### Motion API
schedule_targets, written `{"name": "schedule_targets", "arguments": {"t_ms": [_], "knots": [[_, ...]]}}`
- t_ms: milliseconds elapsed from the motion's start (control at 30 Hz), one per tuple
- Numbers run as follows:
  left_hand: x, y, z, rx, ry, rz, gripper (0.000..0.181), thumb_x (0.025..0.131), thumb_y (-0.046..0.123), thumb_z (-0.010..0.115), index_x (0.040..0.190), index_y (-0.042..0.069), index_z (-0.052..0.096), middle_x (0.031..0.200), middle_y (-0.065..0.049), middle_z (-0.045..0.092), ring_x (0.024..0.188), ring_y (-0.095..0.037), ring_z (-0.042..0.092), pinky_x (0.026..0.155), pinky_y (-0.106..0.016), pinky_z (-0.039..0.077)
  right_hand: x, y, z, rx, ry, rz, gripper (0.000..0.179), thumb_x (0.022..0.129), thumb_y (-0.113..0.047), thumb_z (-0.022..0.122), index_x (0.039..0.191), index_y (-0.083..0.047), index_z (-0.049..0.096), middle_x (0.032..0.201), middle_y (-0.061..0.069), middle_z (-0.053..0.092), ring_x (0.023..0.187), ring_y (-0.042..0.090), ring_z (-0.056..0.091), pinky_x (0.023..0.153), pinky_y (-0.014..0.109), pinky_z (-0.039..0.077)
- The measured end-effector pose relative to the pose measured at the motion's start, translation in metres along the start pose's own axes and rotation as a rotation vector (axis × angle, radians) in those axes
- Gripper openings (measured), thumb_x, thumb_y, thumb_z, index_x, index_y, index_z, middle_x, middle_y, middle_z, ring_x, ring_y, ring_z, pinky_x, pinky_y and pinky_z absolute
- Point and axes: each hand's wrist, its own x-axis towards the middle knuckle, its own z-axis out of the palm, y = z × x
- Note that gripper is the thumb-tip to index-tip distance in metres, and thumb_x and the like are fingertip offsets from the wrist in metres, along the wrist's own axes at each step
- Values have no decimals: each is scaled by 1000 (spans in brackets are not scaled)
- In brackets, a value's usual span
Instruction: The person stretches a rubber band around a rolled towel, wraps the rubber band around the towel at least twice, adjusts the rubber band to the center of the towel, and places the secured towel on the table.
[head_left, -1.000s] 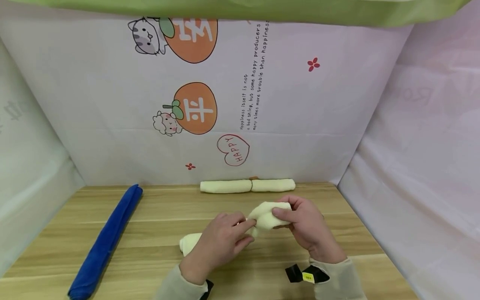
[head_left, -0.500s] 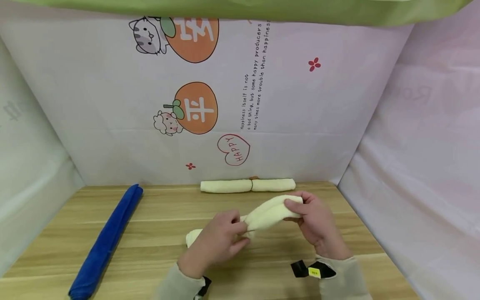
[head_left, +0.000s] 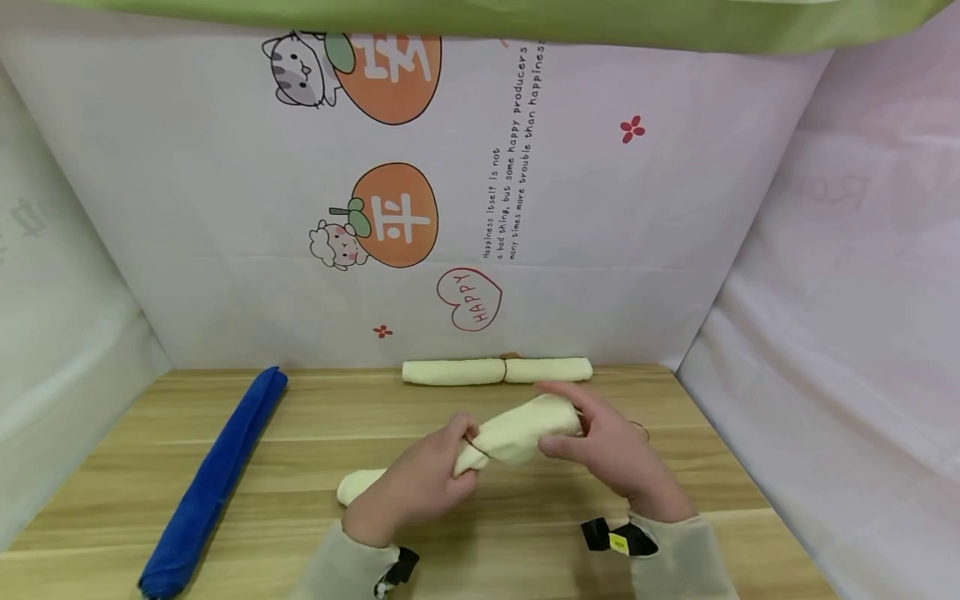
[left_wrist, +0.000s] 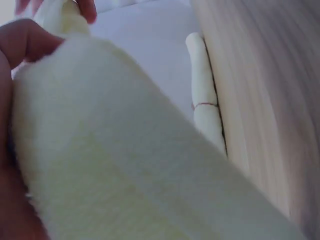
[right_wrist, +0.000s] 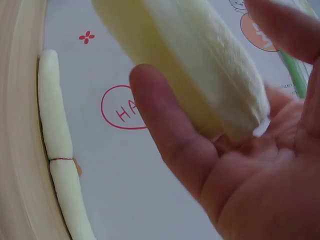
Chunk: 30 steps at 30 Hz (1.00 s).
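Observation:
A pale yellow rolled towel [head_left: 521,429] slants above the table, its right half raised, with a thin dark band [head_left: 477,449] round it near the middle. My left hand [head_left: 420,475] grips the roll beside that band and hides part of it; the lower left end pokes out behind the hand. At the raised end, my right hand [head_left: 618,446] is spread, thumb and fingers apart. In the right wrist view the right palm [right_wrist: 265,185] lies at the tip of the towel, and the thumb stands straight alongside it.
A second pale yellow roll [head_left: 457,372], tied round its middle, lies along the printed back wall [head_left: 570,208]. On the left a blue rolled cloth [head_left: 213,487] lies lengthwise on the wooden table [head_left: 315,433]. White fabric hangs on both sides.
The right hand has loosened its pinch on the towel's end and spread its fingers. My left hand has shifted left and now holds the roll beside the band, which shows more plainly.

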Motion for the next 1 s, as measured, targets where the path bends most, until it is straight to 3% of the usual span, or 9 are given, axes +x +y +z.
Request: {"name": "schedule_targets", "arguments": {"t_ms": [100, 233, 333, 467, 667, 767, 867, 1000], "knots": [[-2, -2, -5, -48, -36, 0, 44, 84, 8, 63, 121, 17, 42, 83, 2, 52, 63, -10, 46, 57, -28, 44, -1, 0, 0, -146, 5, -60, 43, 86, -22, 80, 127, -16, 66, 106, 12, 65, 85, 26, 61, 70, 36, 54], [-3, 0, -7, -52, -122, 2, 59, 78, 6, 66, 129, 23, 40, 84, 5, 55, 61, -9, 49, 55, -27, 45, -1, -3, 2, -265, 113, 1, 27, 85, -32, 80, 109, -20, 75, 94, 1, 69, 78, 22, 60, 67, 35, 50], [-5, 1, -8, -29, -190, -8, 74, 73, 2, 68, 135, 29, 37, 85, 6, 55, 63, -9, 52, 56, -27, 47, 0, -4, 3, -272, 155, 75, 27, 83, -35, 81, 107, -22, 77, 93, 0, 69, 82, 22, 61, 70, 38, 50], [-9, -6, -12, 14, -231, -31, 88, 69, -4, 71, 143, 30, 37, 97, 6, 59, 74, -10, 56, 66, -29, 49, 3, 2, 1, -232, 173, 120, 27, 85, -31, 80, 109, -18, 76, 96, 3, 68, 83, 23, 62, 70, 39, 52], [-15, -22, -18, 105, -290, -202, 79, 67, -11, 77, 136, 19, 51, 111, 2, 63, 96, -15, 59, 84, -41, 50, 5, 9, -5, -275, 210, 131, 22, 87, -26, 79, 108, -20, 76, 99, 3, 67, 80, 24, 57, 68, 37, 49], [-17, -23, -21, 119, -318, -271, 75, 72, 0, 82, 139, 12, 50, 116, -4, 63, 102, -21, 59, 86, -46, 49, 5, 9, -3, -307, 170, 136, 22, 87, -31, 78, 108, -25, 75, 109, 0, 66, 89, 24, 54, 72, 38, 47], [-15, -19, -20, 113, -282, -229, 78, 82, 22, 81, 148, 11, 41, 133, -10, 56, 116, -25, 55, 94, -48, 46, 6, 7, 1, -309, 140, 122, 22, 88, -32, 78, 108, -26, 75, 117, -3, 65, 101, 22, 55, 78, 38, 47], [-7, -9, -11, 96, -118, -51, 64, 97, 36, 66, 151, 16, 38, 145, -8, 48, 127, -22, 48, 102, -46, 42, 5, 5, 6, -249, 128, 110, 21, 87, -26, 79, 107, -22, 75, 108, 0, 68, 96, 23, 59, 77, 39, 49]]}}
